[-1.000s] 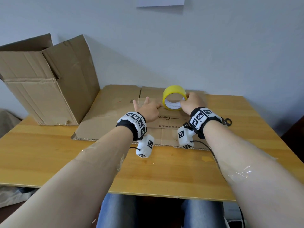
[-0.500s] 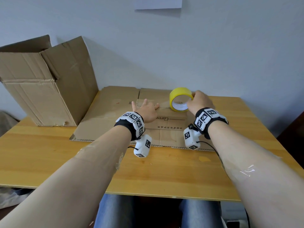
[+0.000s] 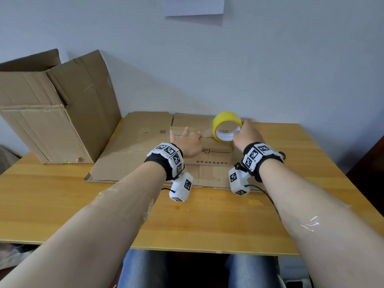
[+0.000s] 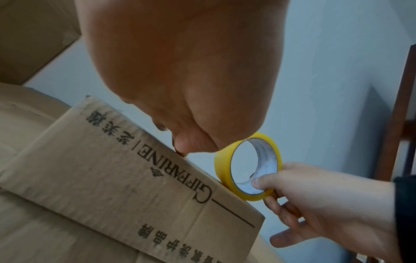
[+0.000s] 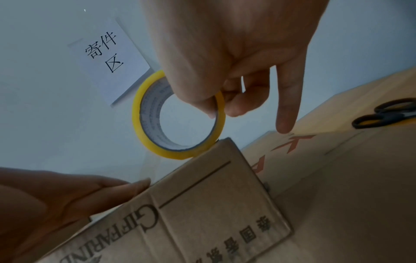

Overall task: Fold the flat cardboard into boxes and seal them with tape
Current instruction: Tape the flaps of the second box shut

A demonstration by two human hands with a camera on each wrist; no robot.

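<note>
A small printed cardboard box [image 3: 216,156] lies on a sheet of flat cardboard [image 3: 128,159] at the back of the table. My left hand [image 3: 188,140] presses on the box top with its fingers stretched out. My right hand [image 3: 246,134] pinches a yellow tape roll [image 3: 224,116], which stands on edge at the right end of the box top. In the left wrist view the right thumb sits inside the tape roll [image 4: 221,170], with the fingers outside. In the right wrist view the tape roll [image 5: 137,113] touches the box corner [image 5: 213,204].
A large open cardboard box [image 3: 47,121] stands at the back left against the wall. Black scissors [image 5: 387,115] lie on the cardboard to the right of my right hand. The wooden table [image 3: 207,221] extends toward me.
My right hand has carried the tape roll to the right along the box top, away from my left hand. The left hand has stayed pressed on the box and spread its fingers.
</note>
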